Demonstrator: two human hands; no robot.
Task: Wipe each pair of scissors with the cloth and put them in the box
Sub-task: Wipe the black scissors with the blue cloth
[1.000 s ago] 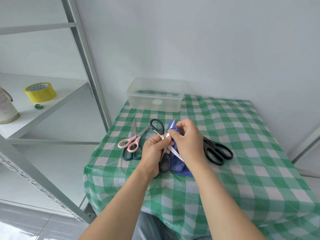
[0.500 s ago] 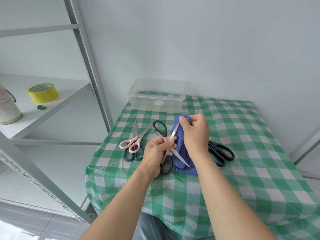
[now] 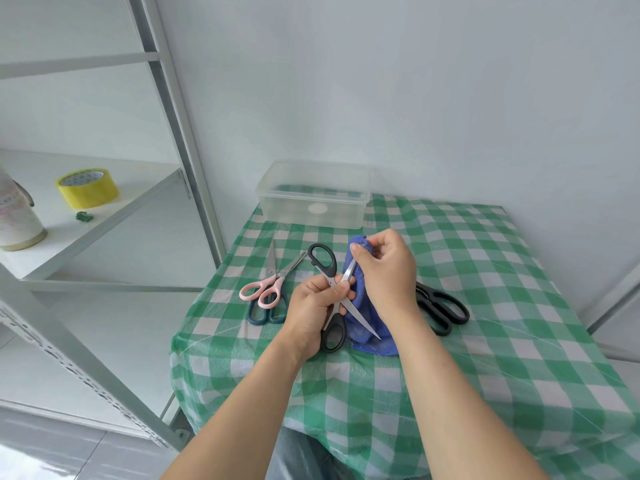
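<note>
My left hand (image 3: 311,313) grips a pair of black-handled scissors (image 3: 327,268) at the pivot, blades spread open. My right hand (image 3: 388,271) pinches the blue cloth (image 3: 367,327) around the tip of the upper blade. The cloth hangs down to the table. Pink-handled scissors (image 3: 265,289) lie on dark teal-handled scissors (image 3: 263,315) to the left. Larger black scissors (image 3: 443,308) lie to the right, partly behind my right wrist. A clear plastic box (image 3: 311,195) stands at the table's far edge, with nothing inside that I can see.
The table carries a green and white checked cover (image 3: 485,278). A white metal shelf (image 3: 104,209) stands to the left, bearing a yellow tape roll (image 3: 88,188) and a pale container (image 3: 17,220). A wall runs behind the box.
My right hand slid the cloth up along the blade from near the pivot to its tip. The left hand kept its grip on the scissors.
</note>
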